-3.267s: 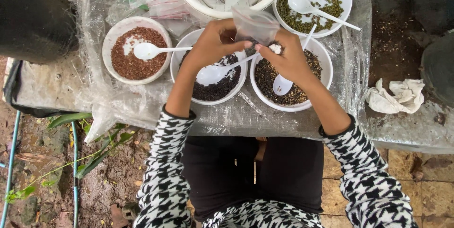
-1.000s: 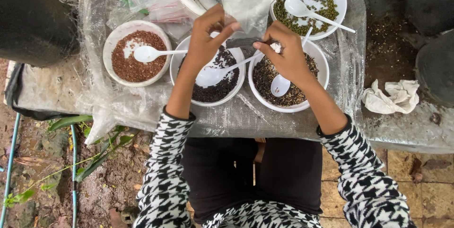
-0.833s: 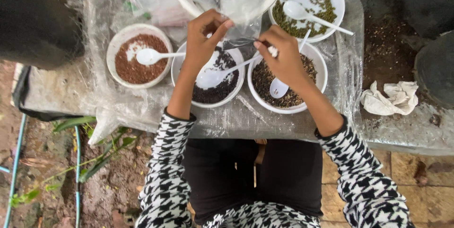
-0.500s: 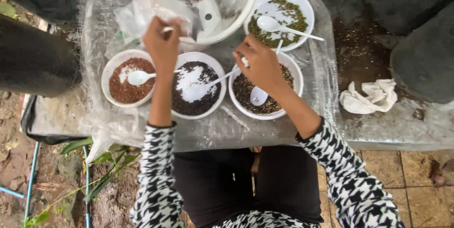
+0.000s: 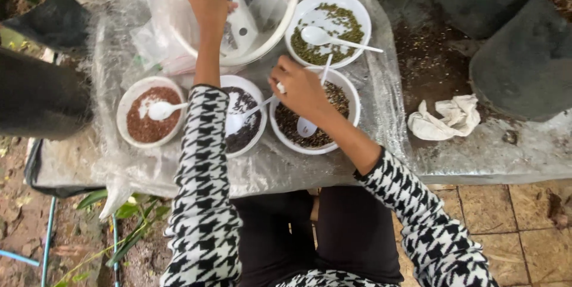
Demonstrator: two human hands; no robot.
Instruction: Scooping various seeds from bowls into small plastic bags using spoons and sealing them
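My left hand (image 5: pixel 208 2) is stretched far forward over the large white basin (image 5: pixel 271 37), fingers closed on a small clear plastic bag among other bags inside it. My right hand (image 5: pixel 300 87) hovers with curled fingers over the near rim of the white bowl of mixed brown seeds (image 5: pixel 345 93). It sits at the end of the white spoon (image 5: pixel 241 119) lying in the bowl of black seeds (image 5: pixel 253 93); whether it grips that handle is unclear. A second white spoon (image 5: pixel 310 123) rests in the brown-seed bowl.
A bowl of reddish seeds (image 5: pixel 128 123) with a spoon stands at left, a bowl of green seeds (image 5: pixel 351 10) with a spoon at the back. Clear plastic sheeting (image 5: pixel 286 165) covers the table. A crumpled white cloth (image 5: pixel 444 119) lies right, dark pots (image 5: pixel 524 55) beyond it.
Both hands were together above the black-seed bowl on a small bag. My left hand has since reached forward into the large basin, and my right hand has dropped toward the spoon handle.
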